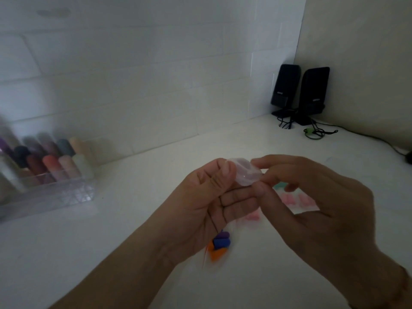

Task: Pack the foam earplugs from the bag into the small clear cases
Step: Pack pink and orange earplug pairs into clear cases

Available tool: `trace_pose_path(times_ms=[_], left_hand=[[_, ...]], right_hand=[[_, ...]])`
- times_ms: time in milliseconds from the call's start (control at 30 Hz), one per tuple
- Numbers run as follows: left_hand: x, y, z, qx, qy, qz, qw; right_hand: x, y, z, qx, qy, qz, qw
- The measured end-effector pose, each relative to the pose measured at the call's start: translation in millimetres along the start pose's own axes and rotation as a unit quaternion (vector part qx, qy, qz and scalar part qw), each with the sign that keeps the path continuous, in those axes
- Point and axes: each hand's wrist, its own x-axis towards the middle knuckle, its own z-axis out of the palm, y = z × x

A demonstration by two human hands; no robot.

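Note:
A small clear case (246, 172) is held above the white desk between both hands. My left hand (207, 197) grips its left side with the thumb on top and fingers underneath. My right hand (316, 197) pinches its right edge between thumb and forefinger. Below my left hand lie purple, blue and orange foam earplugs (219, 244) on the desk. Pink earplugs (296, 200) and a pale green one show blurred behind my right fingers; another pink one (252, 217) lies under the hands. No bag can be made out.
A clear plastic organiser (51, 192) with several coloured tubes stands at the left against the white brick wall. Two black speakers (301, 92) with trailing cables sit in the far right corner. A black cable (379, 141) runs along the right side.

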Motion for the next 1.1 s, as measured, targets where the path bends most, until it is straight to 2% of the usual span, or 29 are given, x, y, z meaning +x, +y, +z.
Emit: trace_pose_path(times_ms=[67,100,133,200,233,300,367,433,600,733,867,967,1033,1100], left_hand=[[0,0,2,0.014,-0.003,0.025,1.0],[0,-1,3,0.031,0.0,0.037,0.999],[0,-2,4,0.052,0.01,0.049,0.997],[1,-5,5,0.071,0.032,0.073,0.994],[1,-6,5,0.059,0.024,0.08,0.995],[0,-6,7,0.017,-0.023,0.065,0.997],[-1,-4,9,-0.009,-0.047,0.01,0.999],[-2,-5,10,-0.011,-0.052,-0.022,0.998],[-2,-2,7,-0.013,-0.029,0.036,0.999],[0,-4,4,-0.008,-0.009,0.05,0.999],[2,-4,3,0.025,0.007,0.069,0.997],[2,-3,0,0.06,0.009,0.074,0.995],[2,-4,-1,0.068,0.002,0.068,0.995],[2,-3,-2,0.094,-0.007,0.065,0.993]], right_hand=[[-5,20,1,-0.027,-0.047,0.013,0.998],[-3,21,1,-0.038,-0.113,0.023,0.993],[1,17,2,-0.074,-0.085,-0.006,0.994],[9,-6,8,-0.095,0.118,-0.041,0.988],[-1,-15,8,-0.071,0.157,-0.053,0.984],[-2,-13,14,0.046,0.185,-0.035,0.981],[0,-12,17,0.148,0.163,-0.007,0.975],[-3,-12,21,0.166,0.145,-0.011,0.975],[1,-9,10,0.073,0.182,-0.061,0.979],[7,3,6,0.061,0.128,-0.092,0.986],[14,18,11,0.032,0.04,0.026,0.998],[6,-3,11,-0.059,0.159,-0.035,0.985],[-5,-16,9,-0.091,0.194,-0.068,0.974],[-2,-14,10,-0.091,0.201,-0.059,0.974]])
